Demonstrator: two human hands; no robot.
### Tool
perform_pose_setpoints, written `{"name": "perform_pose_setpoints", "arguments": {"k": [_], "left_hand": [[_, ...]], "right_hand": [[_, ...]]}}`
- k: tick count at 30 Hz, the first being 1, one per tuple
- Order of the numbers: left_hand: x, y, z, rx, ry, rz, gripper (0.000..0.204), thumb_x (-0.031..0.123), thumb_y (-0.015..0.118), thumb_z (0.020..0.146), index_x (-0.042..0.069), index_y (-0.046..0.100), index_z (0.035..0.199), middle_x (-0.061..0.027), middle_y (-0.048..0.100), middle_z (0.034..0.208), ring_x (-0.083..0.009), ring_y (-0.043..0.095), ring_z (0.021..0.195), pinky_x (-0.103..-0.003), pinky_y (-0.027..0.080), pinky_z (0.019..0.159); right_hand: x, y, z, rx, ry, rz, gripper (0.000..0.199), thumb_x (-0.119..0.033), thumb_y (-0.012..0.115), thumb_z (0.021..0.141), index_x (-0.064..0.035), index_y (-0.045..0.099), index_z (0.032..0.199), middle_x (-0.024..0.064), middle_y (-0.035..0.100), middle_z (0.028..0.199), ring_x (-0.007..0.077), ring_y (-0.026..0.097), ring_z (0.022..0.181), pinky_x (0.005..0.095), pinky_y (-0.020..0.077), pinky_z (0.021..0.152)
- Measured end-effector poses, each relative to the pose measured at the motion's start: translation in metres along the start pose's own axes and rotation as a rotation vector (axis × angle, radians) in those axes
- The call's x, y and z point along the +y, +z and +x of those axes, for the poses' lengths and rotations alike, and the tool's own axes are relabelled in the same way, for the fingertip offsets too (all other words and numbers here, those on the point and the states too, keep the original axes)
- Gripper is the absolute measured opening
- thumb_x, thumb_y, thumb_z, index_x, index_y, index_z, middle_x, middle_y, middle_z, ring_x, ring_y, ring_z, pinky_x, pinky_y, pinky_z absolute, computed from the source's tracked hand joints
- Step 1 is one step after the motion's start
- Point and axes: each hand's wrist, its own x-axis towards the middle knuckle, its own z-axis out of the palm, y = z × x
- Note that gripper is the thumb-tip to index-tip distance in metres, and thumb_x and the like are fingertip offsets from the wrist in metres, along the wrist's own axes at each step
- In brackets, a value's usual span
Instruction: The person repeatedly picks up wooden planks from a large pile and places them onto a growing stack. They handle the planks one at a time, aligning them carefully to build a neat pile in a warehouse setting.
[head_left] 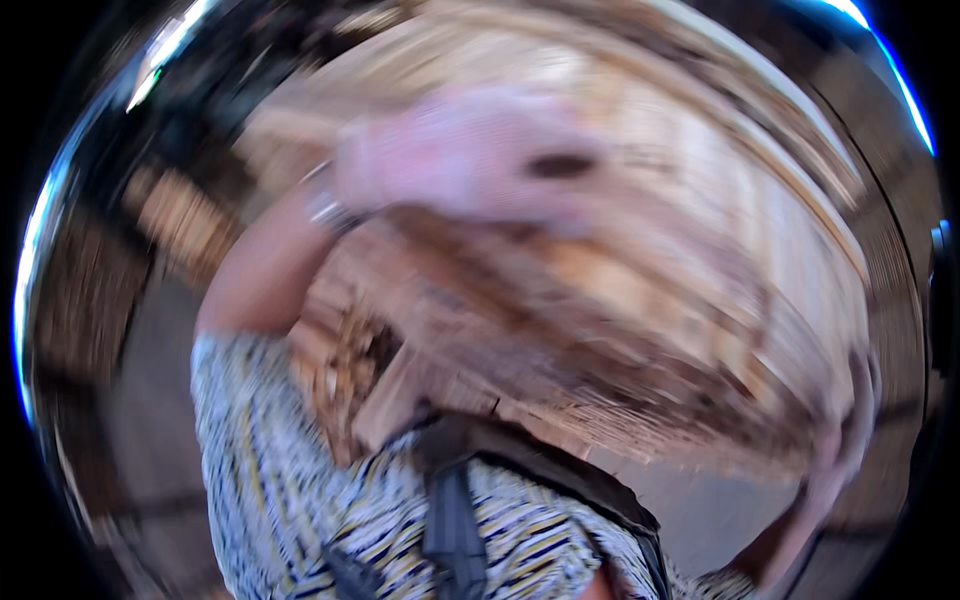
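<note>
Large pale wooden boards [690,170] with rough brown edges slant across the middle, strongly blurred by motion. My left hand [460,155], in a pale pink-white glove, lies over their left part. Its fingers are smeared, so how they are bent does not show; a dark oval patch sits beside the fingertips. A metal-coloured band [330,212] circles that wrist. At the far right my right hand [850,425] grips the end of the boards, its fingers blurred along the edge. Whether the wood is one slab or several pieces together cannot be made out.
Stacked light wood [180,215] stands at the left. Broken wood pieces [345,375] lie below my left forearm, close to my body. Grey floor [690,510] shows beneath the boards. A dark strap [455,520] crosses my patterned shirt.
</note>
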Motion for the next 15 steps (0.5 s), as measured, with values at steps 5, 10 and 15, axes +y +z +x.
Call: {"name": "perform_pose_setpoints", "arguments": {"k": [5,10,15], "left_hand": [[0.004,0.004,-0.04,0.446,-0.009,0.244,0.058,0.064,0.059,0.082,0.007,0.064,0.093,-0.0123,0.063,0.09,-0.0279,0.061,0.086,-0.041,0.05,0.073],[0.069,0.037,-0.07,0.971,0.01,0.201,0.052,0.058,0.061,0.079,0.008,0.059,0.091,-0.0083,0.055,0.085,-0.0263,0.056,0.081,-0.042,0.045,0.069],[0.082,0.1,-0.187,0.684,-0.054,-0.257,0.044,0.04,0.07,0.077,0.007,0.06,0.105,-0.0107,0.058,0.097,-0.0304,0.059,0.095,-0.042,0.048,0.08]], "right_hand": [[-0.107,0.052,0.026,-0.815,-0.389,1.012,0.045,-0.038,0.052,0.097,0.0047,0.065,0.103,0.0181,0.068,0.101,0.0324,0.065,0.094,0.0406,0.0505,0.084],[-0.156,0.193,-0.021,-1.071,-0.023,1.144,0.052,-0.048,0.051,0.097,0.0018,0.065,0.094,0.0123,0.067,0.087,0.027,0.066,0.086,0.0357,0.0516,0.077],[-0.214,0.332,-0.098,-1.417,0.323,1.069,0.048,-0.048,0.052,0.097,-0.0026,0.065,0.092,0.0088,0.067,0.087,0.0236,0.065,0.084,0.0347,0.0508,0.075]]}}
